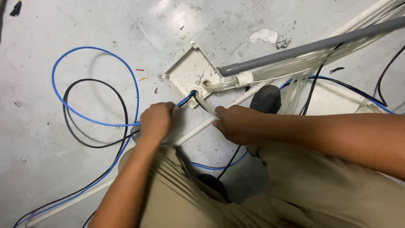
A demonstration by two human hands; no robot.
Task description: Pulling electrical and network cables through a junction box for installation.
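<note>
While the left hand [157, 120] pinches the blue wire [95, 50] and black wire [122, 105] beside the square junction box [190, 74], the right hand [238, 124] grips clear tubing [206, 105]; a hard pull risks kinking it at the port.

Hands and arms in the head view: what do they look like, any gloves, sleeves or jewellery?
Both the left hand and the right hand are bare, with no gloves. Both forearms are uncovered up to the frame edge, so no sleeves show. No watch, ring or wristband is visible on either. Below them are khaki trousers and a dark shoe.
</note>
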